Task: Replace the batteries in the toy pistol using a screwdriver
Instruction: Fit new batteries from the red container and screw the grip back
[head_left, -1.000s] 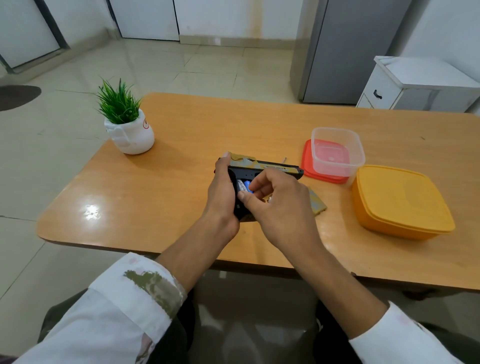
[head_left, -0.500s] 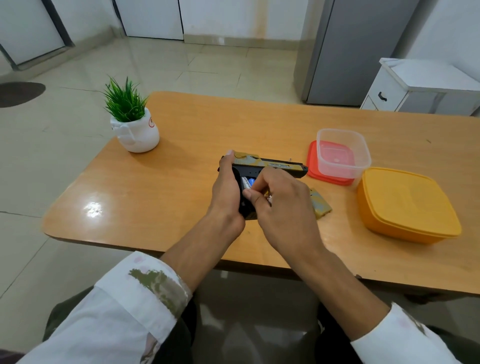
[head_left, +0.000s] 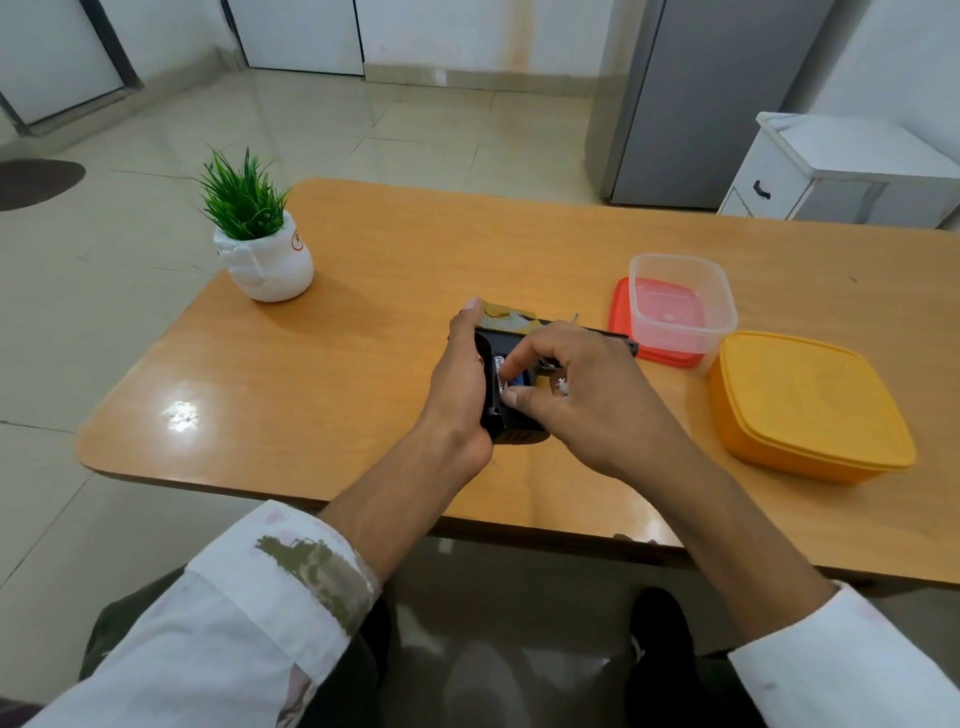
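Over the middle of a glossy wooden table (head_left: 363, 374) with rounded corners is the black plastic toy pistol (head_left: 506, 340), its gold slide toward 12 o'clock. The left hand (head_left: 460, 379) wraps around its grip. The right hand (head_left: 587, 395) pinches a blue cylindrical battery (head_left: 517, 383) in the open compartment between thumb and forefinger. A square yellow lidded box (head_left: 805, 400) sits at 3 o'clock.

Black toy pistol (head_left: 511, 423) on its side, compartment open, blue-white battery (head_left: 511, 378) inside
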